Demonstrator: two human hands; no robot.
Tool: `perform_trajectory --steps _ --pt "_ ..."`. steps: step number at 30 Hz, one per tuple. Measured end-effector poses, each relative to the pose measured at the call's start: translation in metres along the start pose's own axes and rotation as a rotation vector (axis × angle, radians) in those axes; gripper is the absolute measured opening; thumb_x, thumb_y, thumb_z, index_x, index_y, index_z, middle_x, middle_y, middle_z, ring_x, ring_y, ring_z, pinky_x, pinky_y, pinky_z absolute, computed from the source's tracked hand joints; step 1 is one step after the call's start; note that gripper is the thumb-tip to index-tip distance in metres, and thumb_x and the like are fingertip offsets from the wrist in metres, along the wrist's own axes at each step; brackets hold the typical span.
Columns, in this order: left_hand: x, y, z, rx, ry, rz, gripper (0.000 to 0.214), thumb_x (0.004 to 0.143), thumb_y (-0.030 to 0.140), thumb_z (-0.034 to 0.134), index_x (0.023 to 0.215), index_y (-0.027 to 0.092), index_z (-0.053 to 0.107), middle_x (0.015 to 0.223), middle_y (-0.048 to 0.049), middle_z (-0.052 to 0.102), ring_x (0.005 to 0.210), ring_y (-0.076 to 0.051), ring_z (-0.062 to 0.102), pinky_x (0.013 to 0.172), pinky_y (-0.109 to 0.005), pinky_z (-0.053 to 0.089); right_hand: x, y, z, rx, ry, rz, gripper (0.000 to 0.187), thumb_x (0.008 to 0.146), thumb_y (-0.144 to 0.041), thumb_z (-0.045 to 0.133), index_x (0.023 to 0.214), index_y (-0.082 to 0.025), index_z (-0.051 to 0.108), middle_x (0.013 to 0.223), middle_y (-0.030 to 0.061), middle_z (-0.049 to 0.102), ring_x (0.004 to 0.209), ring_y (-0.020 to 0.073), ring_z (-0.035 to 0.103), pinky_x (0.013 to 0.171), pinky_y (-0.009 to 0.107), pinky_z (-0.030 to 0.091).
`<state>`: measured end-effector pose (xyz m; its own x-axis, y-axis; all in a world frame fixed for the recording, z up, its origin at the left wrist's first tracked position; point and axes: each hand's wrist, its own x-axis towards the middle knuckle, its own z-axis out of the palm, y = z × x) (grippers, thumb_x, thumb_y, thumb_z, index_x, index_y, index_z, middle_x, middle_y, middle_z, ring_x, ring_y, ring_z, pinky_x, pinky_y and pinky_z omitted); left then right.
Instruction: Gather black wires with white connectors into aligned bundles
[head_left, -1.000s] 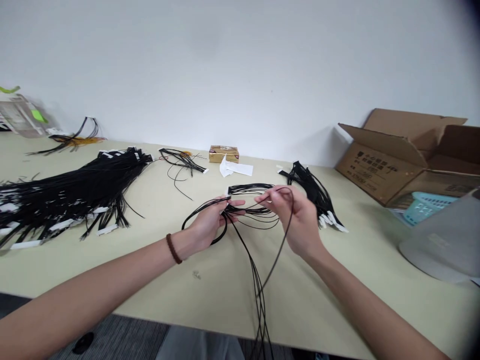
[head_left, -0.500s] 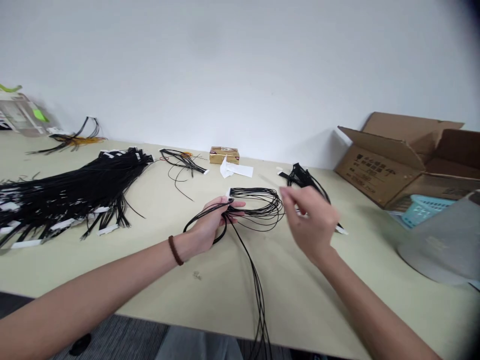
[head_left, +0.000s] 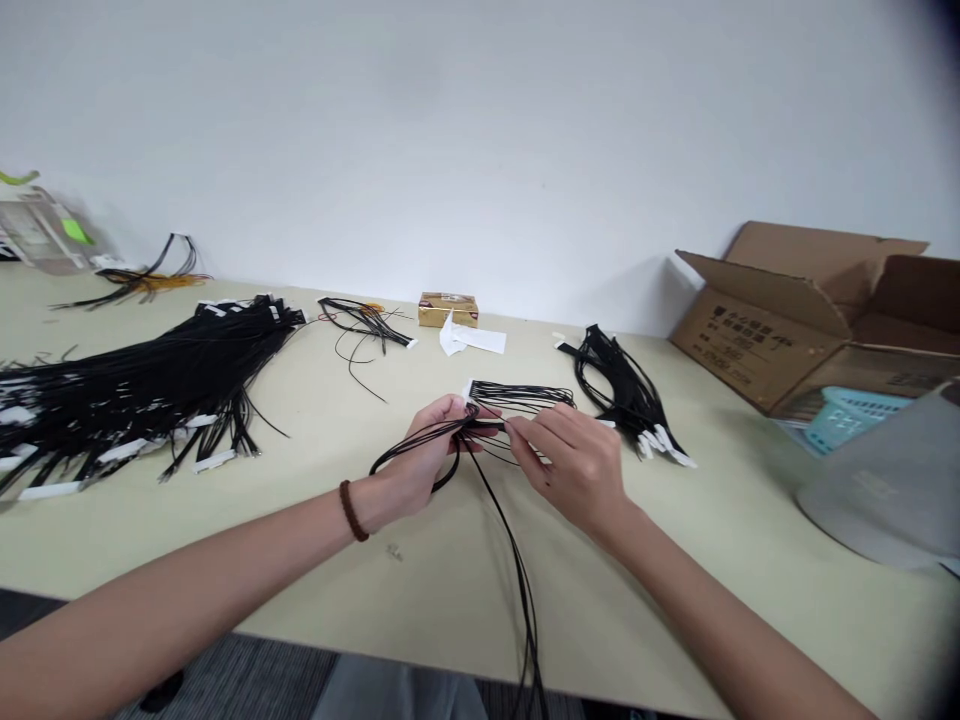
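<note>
My left hand (head_left: 424,455), with a brown bead bracelet on its wrist, is closed round a bundle of thin black cables (head_left: 517,397) just above the table (head_left: 675,570). The cables loop out to the left and their long ends trail down over the table's front edge. My right hand (head_left: 574,460) meets the left at the bundle, its fingers pinched on the cables where they cross. White tags show at the far end of the held loop.
A large heap of black tagged cables (head_left: 135,385) lies at the left, a smaller bunch (head_left: 626,395) at the right. A small gold box (head_left: 448,308) and white paper sit by the wall. An open cardboard box (head_left: 817,310) and a teal basket (head_left: 847,415) stand at the right.
My right hand let go of a cable loop, swung out to the right, then came back to the bundle. The left hand kept its grip and barely moved.
</note>
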<state>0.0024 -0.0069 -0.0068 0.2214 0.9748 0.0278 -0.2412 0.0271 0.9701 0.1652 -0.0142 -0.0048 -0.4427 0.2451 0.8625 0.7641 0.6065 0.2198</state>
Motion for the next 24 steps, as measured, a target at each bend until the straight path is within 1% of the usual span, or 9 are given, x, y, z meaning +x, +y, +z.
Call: perform_trajectory --steps 3,9,15,19,24 --pt "0.0000 -0.0010 -0.0009 0.013 -0.022 0.018 0.025 0.084 0.036 0.045 0.082 0.015 0.059 0.097 -0.0073 0.064 0.082 -0.015 0.057 0.070 -0.027 0.044 0.0005 -0.0005 0.0002 0.002 -0.002 -0.005 0.011 0.078 -0.015 0.057 0.067 -0.018 0.057 0.054 -0.0023 0.051 0.054 0.0088 0.039 0.051 0.023 0.029" --pt "0.0012 -0.0026 -0.0013 0.031 -0.034 0.074 0.032 0.082 0.043 0.046 0.087 0.014 0.058 0.096 -0.0078 0.063 0.081 -0.015 0.057 0.071 -0.028 0.044 0.0009 -0.0015 -0.0005 0.007 -0.021 0.014 0.010 0.078 -0.015 0.056 0.069 -0.017 0.057 0.055 -0.0021 0.051 0.054 0.0090 0.039 0.052 0.023 0.030" --pt "0.0025 -0.0048 -0.0005 0.076 -0.006 0.091 0.035 0.079 0.049 0.048 0.083 0.015 0.057 0.088 -0.0060 0.061 0.078 -0.015 0.055 0.068 -0.028 0.044 0.0003 -0.0049 -0.0001 0.037 -0.040 0.022 0.011 0.079 -0.013 0.052 0.069 -0.016 0.056 0.056 -0.0012 0.051 0.054 0.0093 0.040 0.053 0.023 0.032" --pt "0.0042 -0.0066 -0.0014 0.084 -0.009 0.106 0.034 0.079 0.048 0.047 0.079 0.015 0.054 0.081 -0.0041 0.058 0.073 -0.013 0.053 0.066 -0.027 0.043 0.0002 -0.0065 0.0009 0.044 -0.046 0.016 0.012 0.080 -0.012 0.051 0.070 -0.016 0.055 0.058 -0.0008 0.052 0.056 0.0096 0.042 0.054 0.023 0.033" --pt "0.0057 -0.0087 -0.0029 0.106 -0.022 0.136 0.033 0.081 0.047 0.045 0.077 0.015 0.053 0.078 -0.0028 0.055 0.073 -0.012 0.050 0.066 -0.026 0.042 0.0003 -0.0066 0.0007 0.055 -0.053 0.019 0.012 0.081 -0.011 0.048 0.071 -0.016 0.053 0.060 -0.0003 0.053 0.057 0.0097 0.044 0.055 0.023 0.033"
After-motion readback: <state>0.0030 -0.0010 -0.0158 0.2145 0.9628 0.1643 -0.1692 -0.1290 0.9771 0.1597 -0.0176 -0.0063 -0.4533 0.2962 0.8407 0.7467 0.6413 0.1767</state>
